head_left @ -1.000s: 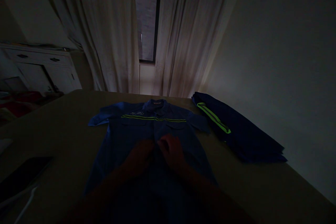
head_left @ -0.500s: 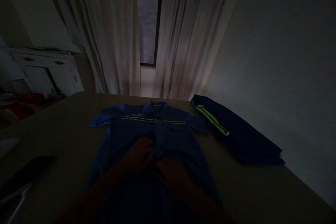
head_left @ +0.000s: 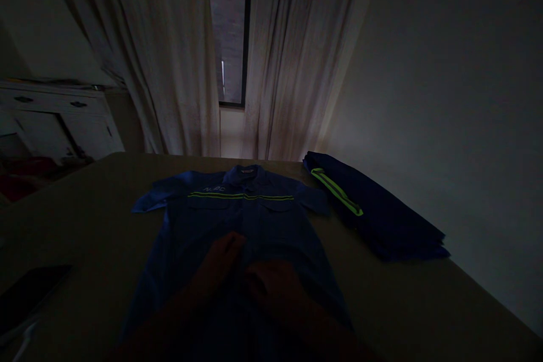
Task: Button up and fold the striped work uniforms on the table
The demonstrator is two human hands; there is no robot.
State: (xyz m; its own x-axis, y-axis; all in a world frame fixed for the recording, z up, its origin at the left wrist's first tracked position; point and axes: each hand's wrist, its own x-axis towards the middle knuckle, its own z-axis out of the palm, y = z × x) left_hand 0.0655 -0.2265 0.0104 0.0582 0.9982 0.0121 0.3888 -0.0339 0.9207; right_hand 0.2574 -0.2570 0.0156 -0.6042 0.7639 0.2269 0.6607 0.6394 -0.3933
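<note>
A blue short-sleeved work shirt (head_left: 214,218) lies face up and spread out, its collar at the far end. Yellow-green stripes cross its chest below pale lettering. Over the middle of the shirt front, my left hand (head_left: 223,257) is closed, its fingers pinched at the front edge by the button line. Just nearer and to the right, my right hand (head_left: 278,285) curls its fingers against the same front strip. Dim light hides the fingertips and any button between them.
Folded dark blue clothing (head_left: 382,215) with a yellow-green stripe lies at the right by the wall. A dark phone-like slab (head_left: 36,291) and a white cable (head_left: 27,336) rest at the left. Curtains (head_left: 169,68) hang behind the table (head_left: 97,203); a white cabinet (head_left: 89,124) stands far left.
The view has swung slightly right, so the shirt and other things sit further left. My left hand has drawn its fingers closer together; my right hand stays near the same front strip.
</note>
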